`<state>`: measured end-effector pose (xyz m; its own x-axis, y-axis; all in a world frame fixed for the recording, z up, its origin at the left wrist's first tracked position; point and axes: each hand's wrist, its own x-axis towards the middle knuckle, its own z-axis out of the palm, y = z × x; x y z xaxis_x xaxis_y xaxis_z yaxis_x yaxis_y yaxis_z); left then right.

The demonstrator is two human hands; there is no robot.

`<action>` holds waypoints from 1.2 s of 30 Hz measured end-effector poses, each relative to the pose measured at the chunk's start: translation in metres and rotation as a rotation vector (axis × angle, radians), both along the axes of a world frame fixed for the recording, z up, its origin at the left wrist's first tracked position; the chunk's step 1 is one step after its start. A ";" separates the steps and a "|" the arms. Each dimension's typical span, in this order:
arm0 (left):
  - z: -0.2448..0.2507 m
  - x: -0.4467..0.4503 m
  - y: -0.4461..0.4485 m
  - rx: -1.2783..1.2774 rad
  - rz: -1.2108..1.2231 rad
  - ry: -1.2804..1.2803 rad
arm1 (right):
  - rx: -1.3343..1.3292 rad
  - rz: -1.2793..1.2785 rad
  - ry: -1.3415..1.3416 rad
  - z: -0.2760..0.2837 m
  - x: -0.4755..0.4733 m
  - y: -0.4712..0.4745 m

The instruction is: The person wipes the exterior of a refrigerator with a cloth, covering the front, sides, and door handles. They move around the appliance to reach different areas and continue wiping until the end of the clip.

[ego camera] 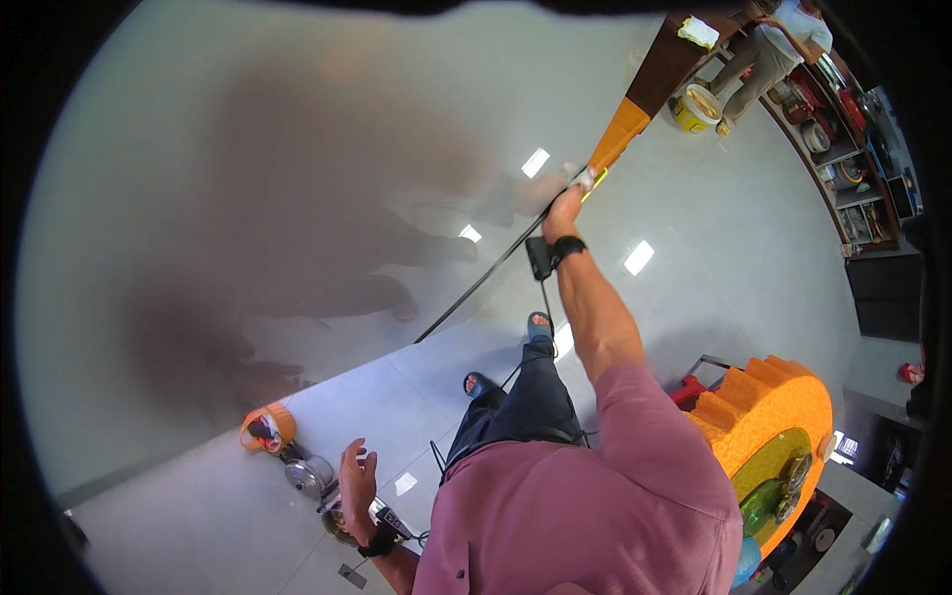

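Note:
My right hand (567,210) is stretched far forward, its fingers closed around a crumpled white cloth (582,177). The cloth rests near the end of a glossy grey wall (297,186) that mirrors the arm and body. A thin dark strip (483,279) runs along the wall's edge to the hand, and an orange and brown surface (621,123) continues beyond it. Fine yellow edging shows beside the cloth. My left hand (358,480) hangs low at the left with loosely bent fingers and holds nothing. A lidded metal pot (309,476) is on the floor near it.
An orange basket (268,428) sits at the wall's foot. At lower right is a round table with an orange cloth (781,401). A yellow-and-white bucket (697,108) stands by a person (766,59) near loaded shelves (848,163). A cable hangs by my legs.

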<state>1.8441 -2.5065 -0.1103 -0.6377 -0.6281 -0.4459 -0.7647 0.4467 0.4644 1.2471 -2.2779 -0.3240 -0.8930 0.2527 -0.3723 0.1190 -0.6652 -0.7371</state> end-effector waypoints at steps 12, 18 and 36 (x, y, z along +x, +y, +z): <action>-0.004 0.030 -0.038 -0.022 -0.051 0.116 | -0.181 0.523 -0.604 0.077 0.392 -0.188; -0.011 0.068 -0.043 -0.013 0.001 0.154 | -0.389 0.790 -0.217 0.124 0.383 -0.209; -0.069 0.048 -0.021 0.318 0.065 0.236 | 0.728 0.355 -0.052 0.017 0.197 -0.012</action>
